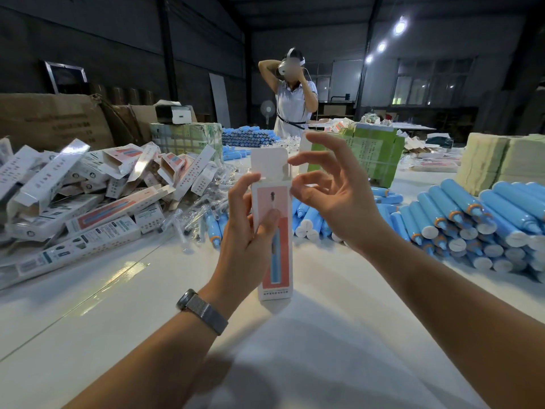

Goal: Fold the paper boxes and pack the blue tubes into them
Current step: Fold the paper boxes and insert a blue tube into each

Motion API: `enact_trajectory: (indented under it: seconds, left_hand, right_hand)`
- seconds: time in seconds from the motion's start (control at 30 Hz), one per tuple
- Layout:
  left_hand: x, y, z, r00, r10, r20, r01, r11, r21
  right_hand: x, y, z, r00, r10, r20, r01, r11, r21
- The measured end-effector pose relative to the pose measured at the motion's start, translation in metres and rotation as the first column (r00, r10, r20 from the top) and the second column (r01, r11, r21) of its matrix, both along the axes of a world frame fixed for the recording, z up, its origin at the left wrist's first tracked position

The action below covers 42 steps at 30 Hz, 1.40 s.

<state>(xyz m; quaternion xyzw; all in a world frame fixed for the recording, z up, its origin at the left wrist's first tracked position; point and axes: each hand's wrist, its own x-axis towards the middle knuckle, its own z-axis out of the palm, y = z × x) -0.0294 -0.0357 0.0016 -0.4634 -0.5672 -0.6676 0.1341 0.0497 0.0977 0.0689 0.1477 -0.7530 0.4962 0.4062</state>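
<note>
The tall white paper box with the pink printed front (272, 231) stands upright above the middle of the white worktop (124, 305), its top flap (269, 162) raised and unfolded. Your left hand (250, 228) grips it, thumb on the front face and fingers curled behind. Your right hand (333, 193) hovers at the box's upper right corner, fingers spread apart, holding nothing (whether a fingertip touches the side tab I cannot tell). Blue plastic tubes with white caps (460, 219) lie stacked toward the right edge; finished and half-folded boxes (88, 196) are heaped at the left. Risk: too hard a squeeze could crease the panels, or the flap may buckle if tucked askew.
</note>
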Motion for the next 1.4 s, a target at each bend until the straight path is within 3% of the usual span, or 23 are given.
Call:
enact_trajectory:
  seconds: [0.43, 0.73, 1.13, 1.4]
  left_hand:
    - [0.004, -0.001, 0.002, 0.997, -0.036, -0.064, 0.038, 0.999, 0.02]
    - [0.009, 0.003, 0.003, 0.992, 0.081, -0.102, -0.074, 0.995, 0.069]
    - [0.023, 0.007, 0.004, 1.0, -0.027, 0.002, 0.026, 0.995, 0.097]
    - [0.025, 0.006, 0.007, 0.996, -0.078, 0.036, 0.075, 0.994, 0.076]
  right_hand:
    - [0.012, 0.004, -0.003, 0.995, 0.042, 0.086, -0.053, 0.991, 0.125]
    - [0.016, 0.0, -0.005, 0.999, 0.011, 0.034, -0.015, 0.993, 0.113]
    - [0.015, 0.004, 0.0, 0.998, 0.025, -0.049, -0.026, 0.999, -0.018]
    - [0.019, -0.003, 0.003, 0.984, -0.012, -0.175, 0.026, 0.997, 0.075]
